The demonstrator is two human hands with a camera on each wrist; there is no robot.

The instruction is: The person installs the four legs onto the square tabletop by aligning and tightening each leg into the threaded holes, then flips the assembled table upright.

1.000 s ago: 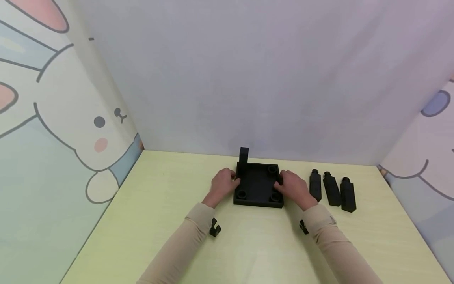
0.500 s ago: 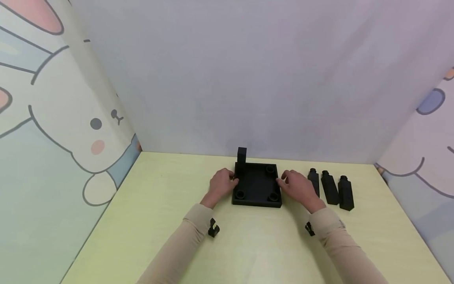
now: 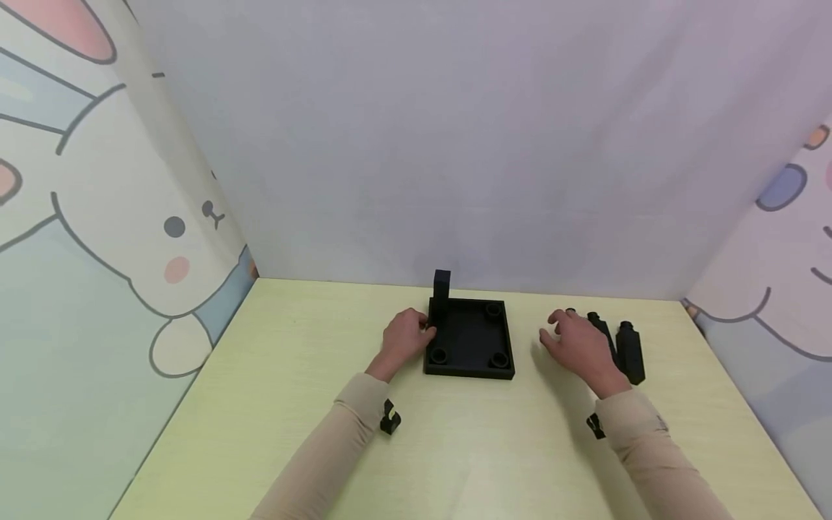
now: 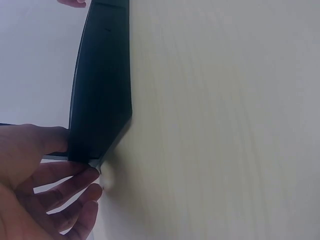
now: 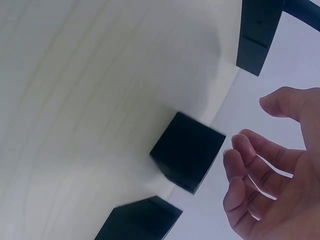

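Note:
A black, square table top (image 3: 466, 338) lies upside down, its rim and round corner sockets facing up. One black leg (image 3: 441, 292) stands upright at its back left corner. My left hand (image 3: 404, 337) grips the left edge of the table top, thumb over the rim and fingers along the outside in the left wrist view. My right hand (image 3: 581, 348) is off to the right with loosely bent fingers, holding nothing. It hovers over the loose legs, whose nearest one (image 5: 187, 152) is mostly hidden by the hand in the head view.
Beside that leg lie two more loose black legs, a middle one (image 3: 602, 334) partly covered by the hand and a right one (image 3: 630, 352), necks pointing away. The pale wooden table (image 3: 455, 448) ends at a white back wall (image 3: 416, 144).
My right hand has let go of the right edge of the table top and moved rightward to above the loose legs. My left hand has stayed at the left edge.

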